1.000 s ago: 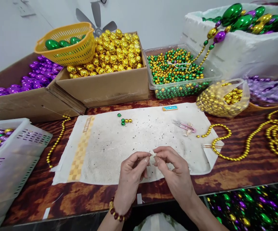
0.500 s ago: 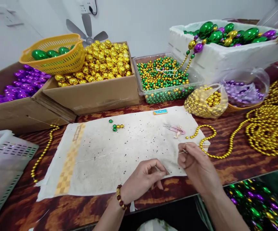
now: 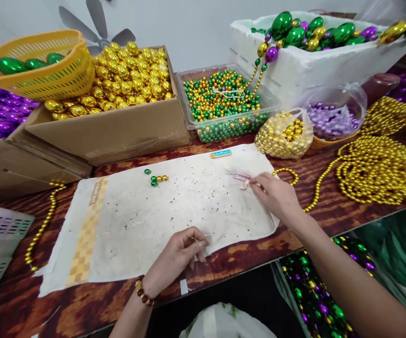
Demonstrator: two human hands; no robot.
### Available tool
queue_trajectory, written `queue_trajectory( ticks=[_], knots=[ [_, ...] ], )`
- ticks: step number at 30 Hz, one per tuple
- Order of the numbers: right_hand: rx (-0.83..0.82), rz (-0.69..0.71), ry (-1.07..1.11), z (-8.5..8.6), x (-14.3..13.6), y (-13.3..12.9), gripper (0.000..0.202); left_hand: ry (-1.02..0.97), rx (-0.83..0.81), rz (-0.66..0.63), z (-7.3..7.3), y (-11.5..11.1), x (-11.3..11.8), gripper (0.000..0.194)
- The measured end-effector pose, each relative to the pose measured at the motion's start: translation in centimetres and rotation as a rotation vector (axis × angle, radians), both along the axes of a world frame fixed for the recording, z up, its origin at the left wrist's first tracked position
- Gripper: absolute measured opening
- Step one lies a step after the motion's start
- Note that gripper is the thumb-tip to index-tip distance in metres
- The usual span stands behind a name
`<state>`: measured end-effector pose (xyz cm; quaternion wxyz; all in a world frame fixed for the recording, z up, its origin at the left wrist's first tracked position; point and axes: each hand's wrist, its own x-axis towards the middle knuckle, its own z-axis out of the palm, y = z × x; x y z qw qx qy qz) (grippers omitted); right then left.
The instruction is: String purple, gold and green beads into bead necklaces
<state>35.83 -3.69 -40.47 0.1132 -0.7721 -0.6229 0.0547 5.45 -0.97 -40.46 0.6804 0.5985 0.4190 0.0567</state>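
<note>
My left hand, wearing a beaded bracelet, is near the front edge of the white towel. Thumb and fingers pinch a thin clear thread, whose line over the towel is barely visible. My right hand reaches over the towel's right side. Its bent fingers close at the handle end of a pink-handled pair of snips, whose thin metal points face left. The hand covers the near end of a gold bead strand. Several loose green and gold beads lie at the towel's back left.
Along the back stand a carton of gold beads, a yellow basket, a clear tub of small beads and a foam box. A gold bead bag and coiled strands lie right. A lighter-like item rests on the towel.
My right hand has moved forward from the towel's front edge to the snips. My left hand keeps its pinch near the front edge. The view has turned slightly right.
</note>
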Motion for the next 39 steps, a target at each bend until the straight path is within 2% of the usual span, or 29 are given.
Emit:
queue_trajectory(
  ticks=[2,5,8,11,19,23,26,28,30,34,39],
  knots=[
    [-0.062,0.023,-0.158,-0.3,-0.1,2.8,0.027,0.01,-0.018,0.024,-0.1,-0.6,-0.2,0.028],
    [-0.107,0.06,-0.205,-1.5,-0.1,4.9,0.023,0.01,-0.04,0.06,-0.5,-1.3,-0.8,0.028],
    [-0.119,0.079,-0.236,-2.2,0.1,5.4,0.024,0.0,-0.061,0.089,-1.2,-1.5,-1.3,0.028],
    [-0.111,0.107,-0.256,-2.3,0.3,5.6,0.025,0.006,-0.061,0.1,-1.6,-1.5,-1.5,0.028],
    [-0.029,0.166,-0.207,-1.7,1.8,5.5,0.017,-0.018,-0.036,0.097,-0.5,-2.0,-1.1,0.027],
    [0.046,0.128,-0.102,-0.2,2.6,3.4,0.023,-0.028,-0.021,0.081,-0.1,-2.3,-0.8,0.026],
    [0.076,0.142,0.139,1.3,2.2,0.1,0.025,-0.035,-0.024,0.077,0.3,-2.4,-0.7,0.025],
    [0.008,0.174,0.303,1.8,1.4,-2.6,0.024,-0.043,-0.027,0.081,0.6,-2.4,-0.6,0.025],
    [-0.109,0.227,0.377,2.0,0.3,-5.1,0.022,-0.048,-0.02,0.083,1.0,-2.5,-0.6,0.024],
    [-0.258,0.378,0.338,1.5,-1.5,-8.5,0.008,-0.057,-0.01,0.073,1.7,-2.5,-0.4,0.024],
    [-0.25,0.451,0.166,1.3,-2.7,-8.9,0.011,-0.061,-0.003,0.077,1.8,-2.6,-0.2,0.024]
  ],
)
